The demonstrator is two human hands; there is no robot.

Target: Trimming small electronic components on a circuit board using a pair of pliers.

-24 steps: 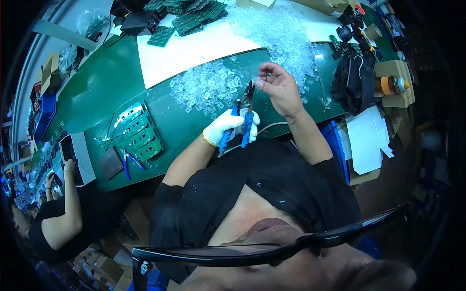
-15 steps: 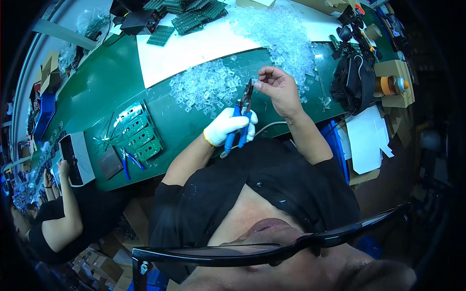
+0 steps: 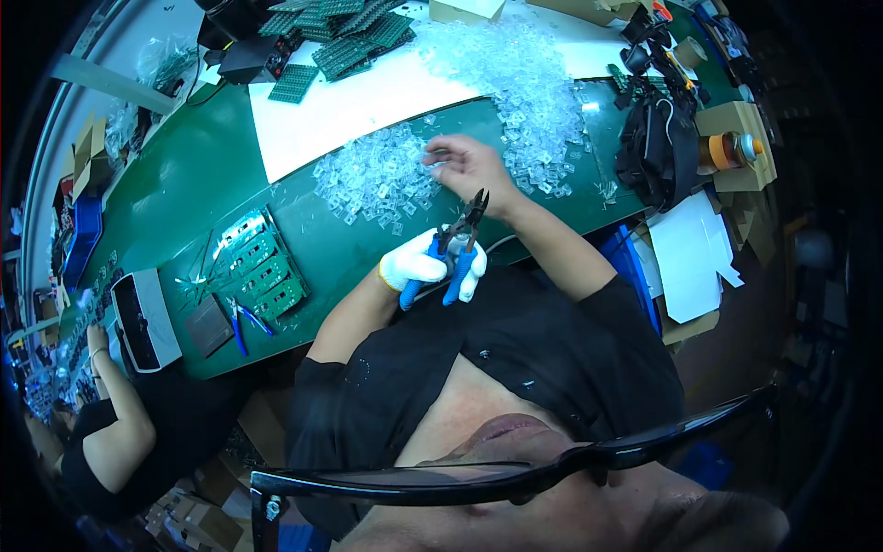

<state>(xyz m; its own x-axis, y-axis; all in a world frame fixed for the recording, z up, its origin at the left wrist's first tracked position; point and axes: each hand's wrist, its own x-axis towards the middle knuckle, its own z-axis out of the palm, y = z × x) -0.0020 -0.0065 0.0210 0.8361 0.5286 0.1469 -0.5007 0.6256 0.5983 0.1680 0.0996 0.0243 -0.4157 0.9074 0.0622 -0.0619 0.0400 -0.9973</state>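
Observation:
My left hand, in a white glove, grips a pair of blue-handled cutting pliers. Their handles are spread and their dark jaws point up and away from me. My bare right hand reaches past the jaws to the right edge of a heap of small clear plastic pieces. Its fingers are partly blurred but look apart; I make out nothing held in them. A larger heap of the same clear pieces spreads farther back, to the right.
Green circuit boards and second blue pliers lie left on the green table. More boards are stacked at the back. A black bag and an amber jar stand right. Another person's arm is at far left.
My right hand has moved left from beside the plier tips to the nearer heap. The pliers have come down towards me, and their handles have spread wider.

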